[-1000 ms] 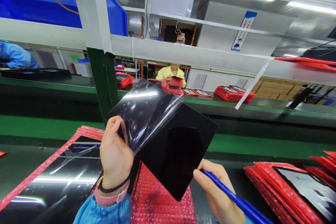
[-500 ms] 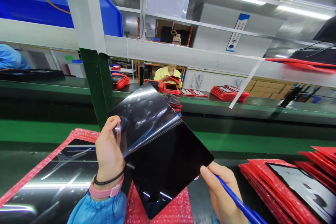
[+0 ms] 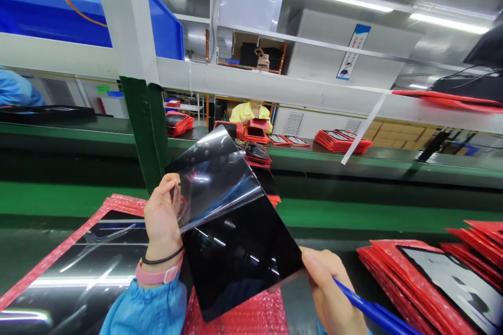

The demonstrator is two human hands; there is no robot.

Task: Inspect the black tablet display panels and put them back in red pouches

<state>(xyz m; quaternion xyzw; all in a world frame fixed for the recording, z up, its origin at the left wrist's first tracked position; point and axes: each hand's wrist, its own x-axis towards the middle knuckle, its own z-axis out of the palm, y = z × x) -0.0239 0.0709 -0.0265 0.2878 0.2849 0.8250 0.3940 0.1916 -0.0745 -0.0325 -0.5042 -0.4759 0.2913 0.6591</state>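
My left hand (image 3: 162,217) pinches the edge of a clear protective film (image 3: 214,186), which is partly peeled back from a glossy black screen panel (image 3: 236,259). The panel is held up at a tilt, its lower half bare and reflecting lights. At its right corner my right hand (image 3: 334,285) grips it between thumb and fingers. A blue pen (image 3: 369,308) is tucked in that same hand. Below the panel lies a red bubble-wrap bag (image 3: 257,314).
At left a film-covered black panel (image 3: 94,267) rests on red bubble wrap (image 3: 58,243). Red bags with panels are stacked (image 3: 424,277) at right. Behind a white beam (image 3: 243,79), a person in yellow (image 3: 251,111) works with red items. Blue bins (image 3: 165,26) sit upper left.
The panel has shifted slightly left and tilted, so its reflections differ. Both hands keep their hold. The person in yellow has raised a red item.
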